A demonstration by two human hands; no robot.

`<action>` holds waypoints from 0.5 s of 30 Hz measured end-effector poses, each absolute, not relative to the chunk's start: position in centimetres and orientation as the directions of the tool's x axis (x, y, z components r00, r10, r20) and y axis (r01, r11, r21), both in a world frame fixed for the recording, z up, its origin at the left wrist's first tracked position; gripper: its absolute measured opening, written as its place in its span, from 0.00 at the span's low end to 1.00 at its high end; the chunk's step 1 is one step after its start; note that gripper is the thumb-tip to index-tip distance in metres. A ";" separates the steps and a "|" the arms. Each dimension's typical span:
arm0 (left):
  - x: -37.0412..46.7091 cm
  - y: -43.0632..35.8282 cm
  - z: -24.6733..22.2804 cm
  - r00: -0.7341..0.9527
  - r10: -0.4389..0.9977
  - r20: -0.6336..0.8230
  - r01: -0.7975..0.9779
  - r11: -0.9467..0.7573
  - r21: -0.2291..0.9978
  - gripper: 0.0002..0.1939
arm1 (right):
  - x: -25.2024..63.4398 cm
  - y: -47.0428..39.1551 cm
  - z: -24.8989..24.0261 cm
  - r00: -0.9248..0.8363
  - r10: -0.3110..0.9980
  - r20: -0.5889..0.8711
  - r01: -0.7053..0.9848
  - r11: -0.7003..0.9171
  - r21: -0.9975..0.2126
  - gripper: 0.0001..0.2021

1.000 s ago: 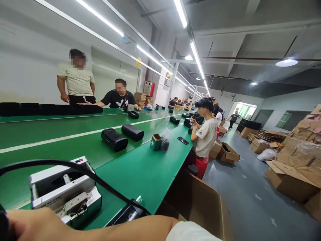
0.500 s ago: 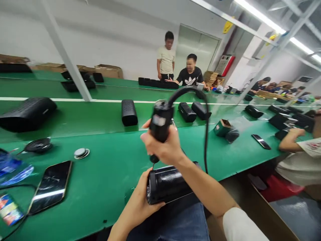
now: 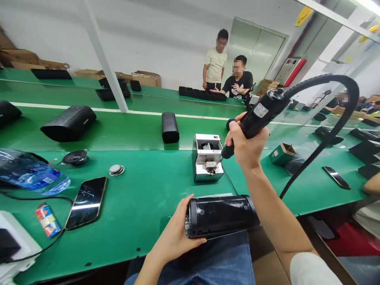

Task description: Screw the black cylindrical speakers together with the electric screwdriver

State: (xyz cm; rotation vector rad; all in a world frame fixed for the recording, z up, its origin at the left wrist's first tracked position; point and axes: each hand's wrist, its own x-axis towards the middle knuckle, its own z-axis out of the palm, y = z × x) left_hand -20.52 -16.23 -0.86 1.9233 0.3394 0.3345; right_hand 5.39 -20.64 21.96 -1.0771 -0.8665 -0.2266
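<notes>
My right hand [image 3: 251, 144] is wrapped round a black electric screwdriver [image 3: 264, 113], tilted with its bit pointing down and left. The bit's tip meets the front of a small white and grey screw feeder [image 3: 208, 156] on the bench; whether a screw is on it is too small to tell. A thick black cable runs from the tool's rear end. My left hand [image 3: 175, 233] grips the left end of a black cylindrical speaker housing [image 3: 221, 215], which lies sideways at the bench edge above my lap.
On the left lie a phone [image 3: 86, 204], a lighter [image 3: 48, 219], a water bottle [image 3: 29, 172], a loose speaker driver [image 3: 75, 157] and a small round metal part [image 3: 116, 170]. Black speakers [image 3: 170, 127] stand along the green belt. A green box [image 3: 282, 154] is at right. Two people are behind the bench.
My right hand has carried the screwdriver from above the speaker housing's left end up and right to the screw feeder. My left hand still holds the housing. The view has shifted left.
</notes>
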 end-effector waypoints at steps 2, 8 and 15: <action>-20.5 -16.3 -0.7 0.920 0.387 0.057 0.091 -0.353 0.931 0.64 | 5.5 -20.3 21.6 0.672 0.230 0.704 0.554 0.474 -0.684 0.10; -20.5 -16.3 -0.3 0.922 0.384 0.048 0.102 -0.361 0.927 0.65 | 6.3 -19.6 21.0 0.711 0.203 0.673 0.538 0.459 -0.707 0.10; -20.5 -16.3 -0.2 0.928 0.368 0.056 0.093 -0.376 0.922 0.64 | 6.1 -19.5 21.0 0.670 0.210 0.712 0.578 0.454 -0.678 0.09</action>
